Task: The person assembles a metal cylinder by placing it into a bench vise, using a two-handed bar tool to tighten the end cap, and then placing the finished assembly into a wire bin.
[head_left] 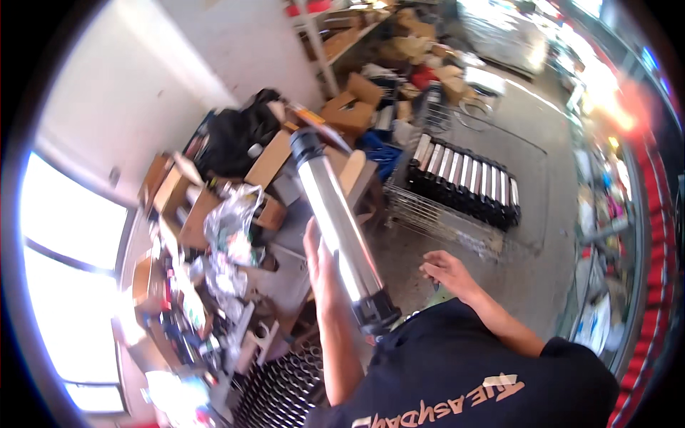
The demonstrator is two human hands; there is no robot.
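Note:
A long silver cylinder (338,227) with black end caps slants across the middle, its lower end close to my dark shirt. My left hand (320,269) grips it from the left side; the tube hides most of the fingers. Out to the right, apart from the cylinder, is my right hand (449,274) with its fingers curled in. A small dark piece shows just below those fingers, too unclear to name. Beyond my right hand, a row of similar silver-and-black cylinders (465,176) lies side by side on a wire cart (442,223).
To the left, a cluttered table (289,282) carries cardboard boxes (201,217), a clear plastic bag (232,214) and a black cloth (239,135). Black mesh (282,389) lies below it. More boxes (353,103) pile up behind. Shelving with goods (603,235) lines the right side.

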